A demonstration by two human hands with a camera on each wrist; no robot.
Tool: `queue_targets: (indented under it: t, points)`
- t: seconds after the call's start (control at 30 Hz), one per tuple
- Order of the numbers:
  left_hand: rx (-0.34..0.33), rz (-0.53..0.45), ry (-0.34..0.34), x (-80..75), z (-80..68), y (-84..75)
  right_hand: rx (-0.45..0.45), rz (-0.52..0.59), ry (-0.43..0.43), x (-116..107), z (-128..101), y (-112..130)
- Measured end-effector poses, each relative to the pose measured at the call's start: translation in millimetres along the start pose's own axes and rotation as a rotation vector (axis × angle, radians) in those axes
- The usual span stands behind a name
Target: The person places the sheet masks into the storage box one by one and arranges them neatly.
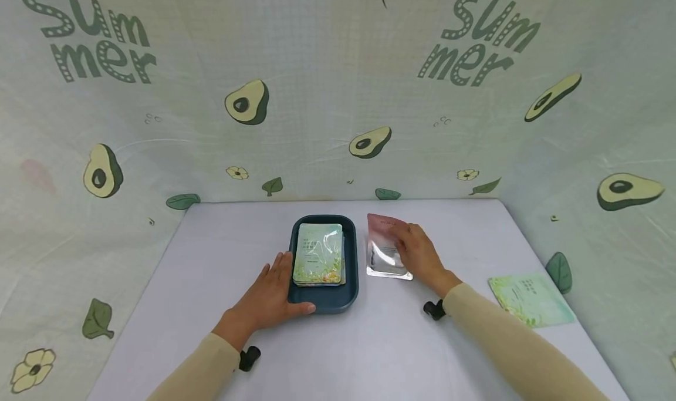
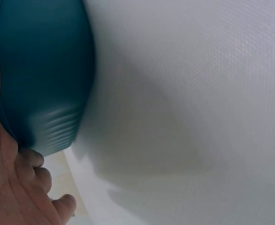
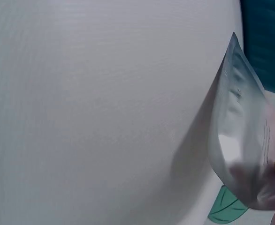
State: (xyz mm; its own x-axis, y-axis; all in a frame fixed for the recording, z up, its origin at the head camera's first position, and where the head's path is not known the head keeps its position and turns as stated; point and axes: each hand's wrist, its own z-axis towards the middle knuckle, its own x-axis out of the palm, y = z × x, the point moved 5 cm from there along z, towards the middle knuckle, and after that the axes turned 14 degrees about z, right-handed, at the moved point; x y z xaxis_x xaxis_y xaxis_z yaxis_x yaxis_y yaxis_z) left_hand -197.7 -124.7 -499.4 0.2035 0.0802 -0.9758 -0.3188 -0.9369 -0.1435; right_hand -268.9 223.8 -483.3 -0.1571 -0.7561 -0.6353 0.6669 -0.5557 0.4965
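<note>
My left hand (image 1: 270, 300) rests against the left side of a dark blue tray (image 1: 328, 305), its fingers straight along the wall and its thumb at the near rim. A stack of pale green sheet mask packets (image 1: 318, 254) with a floral lower edge lies in the tray. To the right of it, my right hand (image 1: 421, 253) pinches a pink and silver sheet mask packet (image 1: 382, 261) by its right side. In the right wrist view this packet (image 3: 238, 131) stands tilted, casting a shadow on the white cloth.
Another green packet (image 1: 530, 300) lies near the right edge of the white table (image 1: 391, 354). Behind the table and along its sides hangs a curtain (image 1: 317, 49) printed with avocados and leaves. Each wrist wears a small black camera mount.
</note>
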Motion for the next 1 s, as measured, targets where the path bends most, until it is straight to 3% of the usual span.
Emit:
queue_targets:
  t: [0.1,0.33,0.47,0.67,0.83,1.0]
  points:
    - [-0.001,0.0,0.0,-0.7,-0.2,0.9,0.053,-0.01,-0.023,-4,3,-2]
    - [0.001,-0.013,-0.012,-1.9,-0.1,1.1,0.441,0.152,-0.036,-16,10,-16]
    - [-0.005,-0.024,-0.01,0.0,-0.3,1.3,0.615,0.262,-0.011,-19,10,-22]
    - [-0.009,-0.015,-0.008,2.8,-0.8,1.9,0.685,0.388,0.127,-12,10,-27]
    - [-0.005,-0.005,-0.011,1.3,-1.4,0.8,0.721,0.328,0.112,-12,6,-34]
    - [-0.009,-0.007,-0.014,0.2,-2.0,0.4,0.771,0.39,0.128,-6,4,-37]
